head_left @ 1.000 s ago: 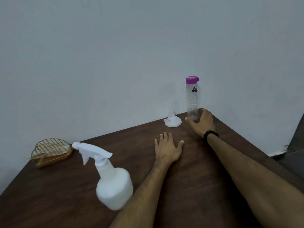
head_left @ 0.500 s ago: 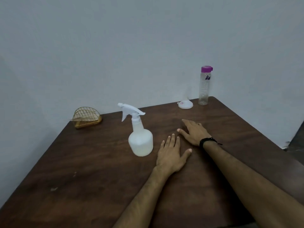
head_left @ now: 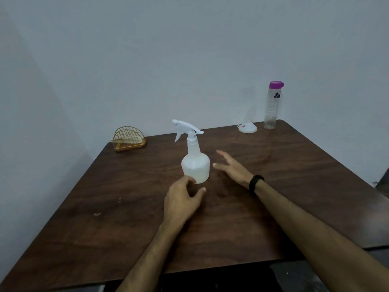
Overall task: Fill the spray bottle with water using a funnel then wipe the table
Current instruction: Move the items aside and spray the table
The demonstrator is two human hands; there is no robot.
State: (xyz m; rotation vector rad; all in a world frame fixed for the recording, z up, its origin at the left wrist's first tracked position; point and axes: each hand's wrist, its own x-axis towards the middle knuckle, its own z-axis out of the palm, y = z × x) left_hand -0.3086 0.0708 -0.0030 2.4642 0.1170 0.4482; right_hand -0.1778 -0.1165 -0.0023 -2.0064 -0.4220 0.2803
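so far nothing is filled: the white plastic spray bottle [head_left: 195,163] stands mid-table, trigger head on, between the open, empty left hand [head_left: 182,199] and right hand [head_left: 232,168]. the white funnel [head_left: 247,127] and purple-capped clear water bottle [head_left: 271,106] wait untouched at the far edge; pouring and wiping remain.

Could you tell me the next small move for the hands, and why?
Probably close the left hand around the spray bottle to steady it: its trigger head is on, both hands are open beside it, and the right hand could then unscrew the head.
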